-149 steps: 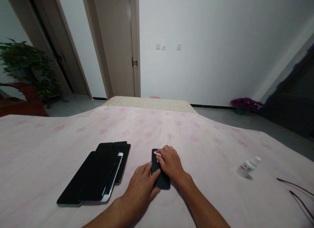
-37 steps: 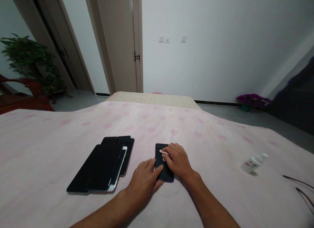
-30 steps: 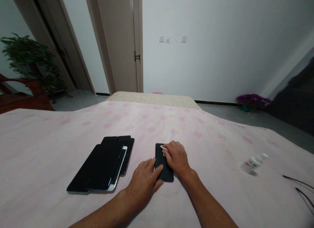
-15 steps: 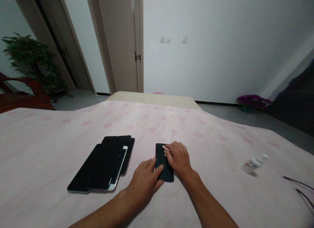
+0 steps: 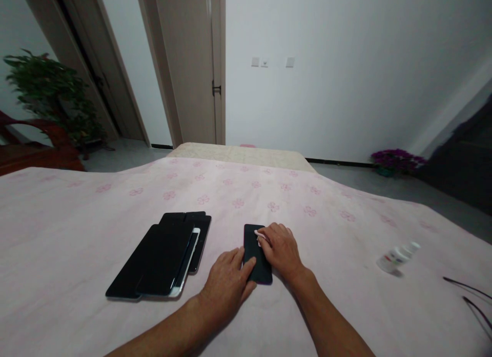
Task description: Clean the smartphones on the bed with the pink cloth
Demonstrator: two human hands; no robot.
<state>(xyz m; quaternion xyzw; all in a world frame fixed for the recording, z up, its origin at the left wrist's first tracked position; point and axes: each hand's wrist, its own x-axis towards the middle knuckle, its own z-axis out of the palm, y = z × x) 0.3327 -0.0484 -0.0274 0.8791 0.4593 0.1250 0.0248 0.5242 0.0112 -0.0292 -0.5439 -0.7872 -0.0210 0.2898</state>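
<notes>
A dark smartphone (image 5: 263,271) lies flat on the pink flowered cloth. My left hand (image 5: 228,275) steadies it from the left, its thumb across the screen and its fingers along the side edge. Over the upper right of the screen, my right hand (image 5: 282,246) is closed on a small pinkish-white cleaning cloth (image 5: 260,235), pressed against the glass. Most of that cloth is hidden under the fingers. To the left sits an overlapping pile of black-screened phones and tablets (image 5: 161,259), with one white-edged phone (image 5: 187,267) among them.
Off to the right, a small white bottle (image 5: 395,258) lies tilted on the flowered cloth (image 5: 330,244). Thin black cables (image 5: 467,286) reach in at the right edge. Past the table are a door (image 5: 184,64), a green plant (image 5: 49,90) and purple flowers (image 5: 397,159).
My right hand and its cloth have slid very slightly towards me on the screen. The left hand and the phone hold their place.
</notes>
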